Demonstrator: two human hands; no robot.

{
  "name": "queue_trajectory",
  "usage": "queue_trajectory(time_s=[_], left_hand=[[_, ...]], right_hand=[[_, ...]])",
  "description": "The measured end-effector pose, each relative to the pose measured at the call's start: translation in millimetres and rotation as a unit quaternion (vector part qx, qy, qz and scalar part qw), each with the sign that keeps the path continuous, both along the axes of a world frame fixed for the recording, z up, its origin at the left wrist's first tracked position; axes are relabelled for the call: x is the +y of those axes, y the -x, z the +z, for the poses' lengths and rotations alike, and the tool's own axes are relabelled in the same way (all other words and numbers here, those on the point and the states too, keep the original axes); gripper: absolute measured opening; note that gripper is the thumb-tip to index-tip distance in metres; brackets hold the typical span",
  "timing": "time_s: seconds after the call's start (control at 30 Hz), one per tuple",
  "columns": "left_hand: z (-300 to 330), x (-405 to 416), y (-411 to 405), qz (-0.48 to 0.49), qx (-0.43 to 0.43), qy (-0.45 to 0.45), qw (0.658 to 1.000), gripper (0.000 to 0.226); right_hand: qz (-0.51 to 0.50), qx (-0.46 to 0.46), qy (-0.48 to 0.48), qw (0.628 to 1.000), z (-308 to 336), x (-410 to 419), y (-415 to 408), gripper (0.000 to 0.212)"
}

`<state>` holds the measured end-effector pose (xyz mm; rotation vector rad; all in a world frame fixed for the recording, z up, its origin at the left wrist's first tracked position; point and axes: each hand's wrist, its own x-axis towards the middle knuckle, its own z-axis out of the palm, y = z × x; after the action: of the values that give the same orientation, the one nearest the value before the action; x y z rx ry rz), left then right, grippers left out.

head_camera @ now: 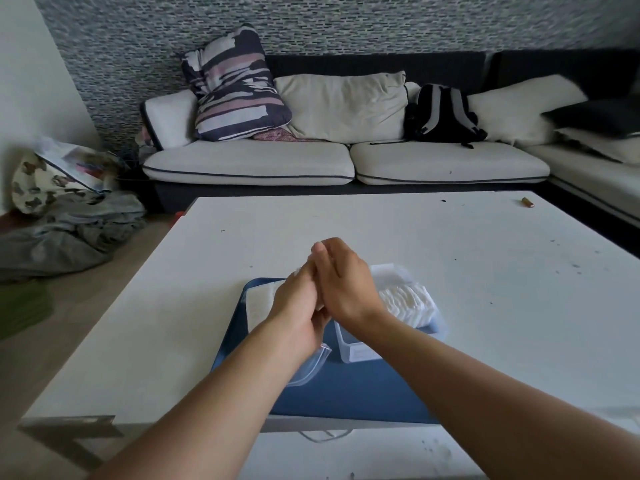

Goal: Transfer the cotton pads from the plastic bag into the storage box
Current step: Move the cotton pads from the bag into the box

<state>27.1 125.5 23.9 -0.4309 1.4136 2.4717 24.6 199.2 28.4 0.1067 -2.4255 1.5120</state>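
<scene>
Both hands, the left hand (299,299) and right hand (341,285), press flat together with straight fingers above the blue tray (346,386), the cotton pads (408,303) sitting in the clear storage box (356,348) at their three o'clock, grasped by neither.

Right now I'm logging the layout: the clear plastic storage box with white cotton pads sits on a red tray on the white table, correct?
Not quite: the head view shows the tray is blue, not red. The clear plastic storage box with white cotton pads does sit on it, on the white table.
</scene>
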Motion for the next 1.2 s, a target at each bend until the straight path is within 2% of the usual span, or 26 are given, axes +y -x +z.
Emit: queue_trajectory(time_s=[0.07, 0.17, 0.3, 0.43, 0.47, 0.57, 0.63, 0.7, 0.83, 0.97, 1.0, 1.1, 1.2], left_hand=[[3, -7, 0, 0.005, -0.02, -0.029, 0.999, 0.027], [4, -12, -1, 0.022, -0.045, -0.083, 0.995, 0.033], [3, -9, -4, 0.0, -0.027, -0.098, 0.995, 0.039], [1, -10, 1, 0.041, -0.017, -0.07, 0.997, 0.036], [1, -10, 1, 0.052, -0.018, -0.063, 0.997, 0.034], [3, -13, 2, 0.058, -0.033, -0.067, 0.996, 0.028], [6, -16, 1, 0.053, -0.047, -0.086, 0.994, 0.029], [9, -16, 0, 0.043, -0.049, -0.074, 0.995, 0.033], [14, -10, -5, 0.008, -0.047, -0.027, 0.998, 0.042], [13, -4, -3, 0.003, -0.044, 0.026, 0.999, 0.046], [13, -4, -2, 0.008, -0.049, 0.031, 0.998, 0.046], [16, -7, 0, -0.015, -0.038, 0.054, 0.998, 0.055], [14, -8, 1, -0.066, 0.004, 0.157, 0.985, 0.064]], right_hand=[[-0.004, -0.018, 0.081, 0.997, 4, 4, 3, 0.043], [0.005, -0.045, 0.174, 0.984, 3, 8, 6, 0.067], [0.07, -0.091, 0.17, 0.979, -3, 3, -1, 0.094], [0.082, -0.083, 0.2, 0.973, 4, 9, 2, 0.08], [0.093, -0.077, 0.176, 0.977, 4, 13, 3, 0.073], [0.157, -0.064, 0.014, 0.985, -1, 21, 6, 0.047], [0.176, -0.054, 0.008, 0.983, -4, 25, 6, 0.031], [0.15, -0.034, 0.003, 0.988, -4, 27, 8, 0.023], [0.119, -0.032, -0.024, 0.992, -4, 28, 9, 0.038], [0.132, -0.07, -0.025, 0.988, 5, 32, 12, 0.068], [0.158, -0.09, -0.028, 0.983, 6, 36, 14, 0.067], [0.186, -0.137, -0.023, 0.973, 8, 53, 18, 0.044], [0.091, -0.153, 0.022, 0.984, 11, 71, 25, 0.038]])
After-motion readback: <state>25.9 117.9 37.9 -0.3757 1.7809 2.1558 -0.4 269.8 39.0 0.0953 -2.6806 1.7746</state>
